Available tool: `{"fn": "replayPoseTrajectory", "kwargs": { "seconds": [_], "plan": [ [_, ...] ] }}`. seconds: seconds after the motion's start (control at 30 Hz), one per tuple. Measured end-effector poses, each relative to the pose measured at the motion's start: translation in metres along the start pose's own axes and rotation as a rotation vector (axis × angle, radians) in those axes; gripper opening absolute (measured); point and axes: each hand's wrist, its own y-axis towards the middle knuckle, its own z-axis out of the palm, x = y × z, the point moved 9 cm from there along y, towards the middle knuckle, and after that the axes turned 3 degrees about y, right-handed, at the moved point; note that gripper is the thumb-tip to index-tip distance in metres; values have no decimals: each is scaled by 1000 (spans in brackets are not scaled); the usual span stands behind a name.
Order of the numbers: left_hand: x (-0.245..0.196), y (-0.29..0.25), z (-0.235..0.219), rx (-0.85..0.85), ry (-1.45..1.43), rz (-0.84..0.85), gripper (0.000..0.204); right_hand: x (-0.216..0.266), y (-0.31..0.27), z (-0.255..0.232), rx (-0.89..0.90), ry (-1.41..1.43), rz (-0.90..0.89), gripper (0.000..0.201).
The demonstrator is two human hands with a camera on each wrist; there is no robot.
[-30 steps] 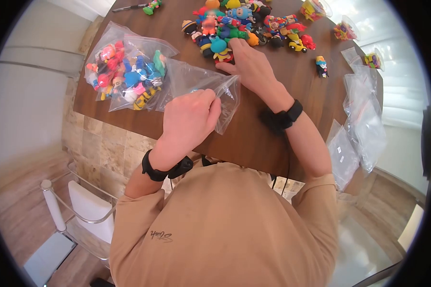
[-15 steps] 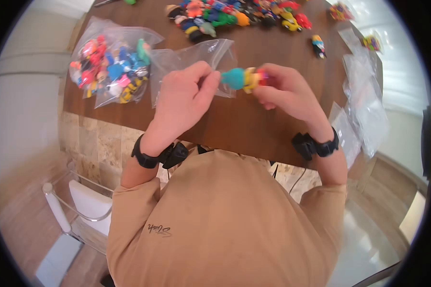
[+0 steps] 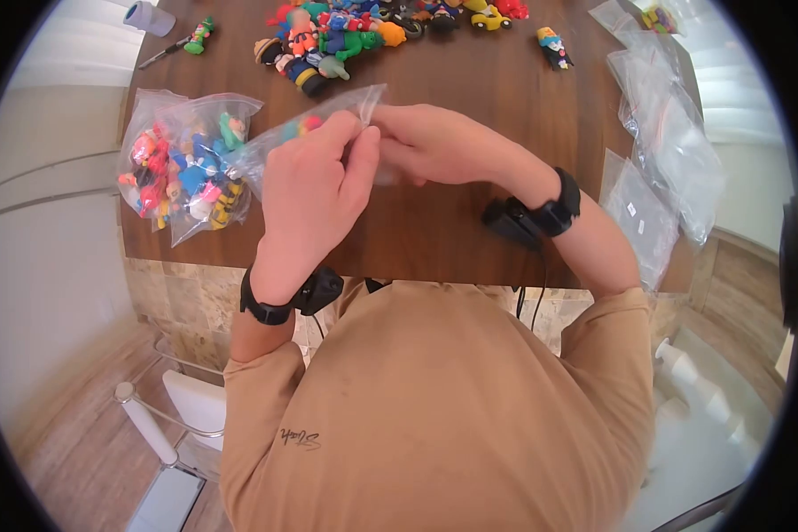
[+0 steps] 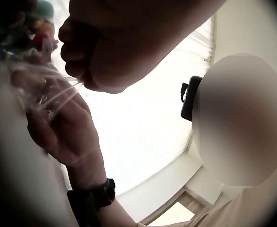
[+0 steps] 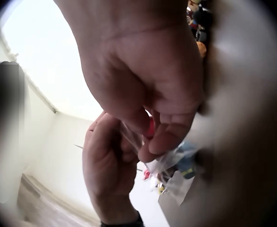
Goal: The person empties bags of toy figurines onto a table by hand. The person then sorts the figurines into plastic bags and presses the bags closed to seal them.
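Note:
My left hand [image 3: 315, 177] pinches the rim of a clear zip bag [image 3: 262, 152] above the table. At its mouth is my right hand [image 3: 443, 146], its fingers partly hidden behind the left hand. A toy figure [image 3: 307, 126] with teal, yellow and red parts shows through the plastic. In the left wrist view, the same toy figure [image 4: 44, 30] appears just beyond the right hand's fingers. Something red [image 5: 151, 126] lies between the right thumb and fingers in the right wrist view.
Two filled bags of toys [image 3: 186, 173] lie at the left. A pile of toy figures [image 3: 346, 40] is at the back, with a single figure [image 3: 554, 49] to its right. Flat zip bags [image 3: 656, 133] overlap along the right edge. A pen [image 3: 164, 53] lies at the back left.
The right hand took the teal-headed figure from the pile and brought it to the bag. Now the figure is inside the plastic. The left hand has kept its hold on the bag.

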Motion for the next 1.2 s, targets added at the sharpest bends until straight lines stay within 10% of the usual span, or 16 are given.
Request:
{"fn": "replayPoseTrajectory", "kwargs": {
  "seconds": [0.03, 0.27, 0.43, 0.57, 0.6, 0.77, 0.83, 1.2],
  "plan": [
    [0, 4, 2, 15, 21, 22, 20, 6, -3, -14, -130, -347, -81, 22],
    [15, 27, 24, 135, 23, 48, 23, -10, -14, -104, -334, -366, -16, 38],
    [21, 35, 29, 152, 5, 40, 27, -14, 20, -123, -653, -1137, -242, 37],
    [37, 31, 24, 128, -40, -61, 26, 21, 7, -120, -731, -1237, -480, 42],
    [39, 26, 25, 125, -35, -75, 26, -23, 26, -144, -585, -1066, 7, 35],
    [38, 8, 17, 29, -132, -102, 24, -14, -7, -136, -553, -852, -84, 33],
    [45, 6, 18, 43, -207, -164, 24, -30, -21, -117, -418, -22, 56, 35],
    [44, 13, 16, 112, -175, -205, 26, -15, -50, -93, -322, 474, 41, 26]
  ]
}}
